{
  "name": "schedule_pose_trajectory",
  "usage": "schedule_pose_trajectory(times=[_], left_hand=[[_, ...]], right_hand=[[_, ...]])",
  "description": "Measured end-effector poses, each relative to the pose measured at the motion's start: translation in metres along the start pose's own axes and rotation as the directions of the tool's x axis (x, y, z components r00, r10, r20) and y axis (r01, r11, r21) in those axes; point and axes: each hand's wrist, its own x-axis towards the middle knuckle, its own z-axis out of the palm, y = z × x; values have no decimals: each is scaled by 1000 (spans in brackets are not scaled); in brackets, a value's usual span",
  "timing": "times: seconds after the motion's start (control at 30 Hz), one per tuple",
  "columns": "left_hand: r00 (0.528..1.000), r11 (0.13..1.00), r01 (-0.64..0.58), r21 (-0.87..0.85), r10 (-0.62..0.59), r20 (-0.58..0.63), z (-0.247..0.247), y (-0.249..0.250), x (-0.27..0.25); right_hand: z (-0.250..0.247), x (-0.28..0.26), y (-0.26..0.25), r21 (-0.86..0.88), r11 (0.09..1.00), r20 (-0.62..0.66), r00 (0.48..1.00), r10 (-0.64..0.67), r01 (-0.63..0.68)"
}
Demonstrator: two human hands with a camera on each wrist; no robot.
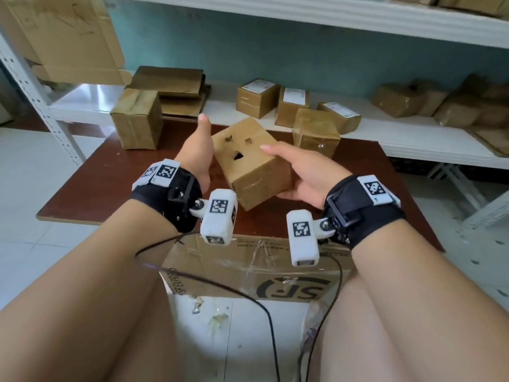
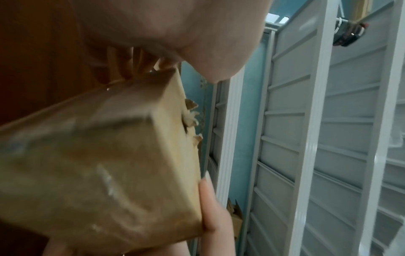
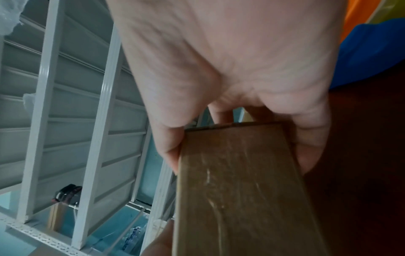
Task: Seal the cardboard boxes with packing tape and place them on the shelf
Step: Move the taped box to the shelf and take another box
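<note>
A small cardboard box (image 1: pixel 248 158) with torn holes in its top face hangs tilted above the brown table (image 1: pixel 110 183), between both hands. My right hand (image 1: pixel 303 172) grips its right end, thumb on the top face and fingers underneath; the right wrist view shows thumb and fingers wrapped round the box (image 3: pixel 241 190). My left hand (image 1: pixel 197 153) lies with its palm against the left side, thumb pointing straight up and free. Its fingers are hidden behind the box. The left wrist view shows the glossy taped box (image 2: pixel 98 164) under my palm (image 2: pixel 175 26). No tape roll is in view.
Two other boxes stand on the table, one far left (image 1: pixel 137 119) and one far right (image 1: pixel 315 133). The white lower shelf (image 1: pixel 220 106) behind holds several sealed boxes and flattened cardboard. A flat printed carton (image 1: pixel 248 271) lies at the table's near edge. A perforated shelf post (image 1: pixel 35 100) stands left.
</note>
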Motion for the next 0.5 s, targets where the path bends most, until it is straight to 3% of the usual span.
schedule_pose_trajectory(times=[0.07, 0.17, 0.3, 0.37, 0.5], left_hand=[[997, 999, 49, -20, -50, -63, -2, 0, 8], [996, 997, 79, 26, -78, -40, 0, -2, 10], [996, 984, 91, 152, -92, -2, -4, -9, 9], [994, 971, 107, 213, -109, 0, -8, -12, 10], [996, 955, 87, 285, -82, -31, -11, -13, 8]], right_hand=[[-1, 9, -1, 4, 1000, -26, 1000, 14, -14], [1, 24, 6, 62, 998, -111, 994, -24, 31], [-21, 111, 51, 19, 996, -183, 979, -86, 91], [-9, 106, 45, -36, 998, -201, 978, -56, 49], [14, 67, 15, -329, 942, -234, 972, -10, -69]])
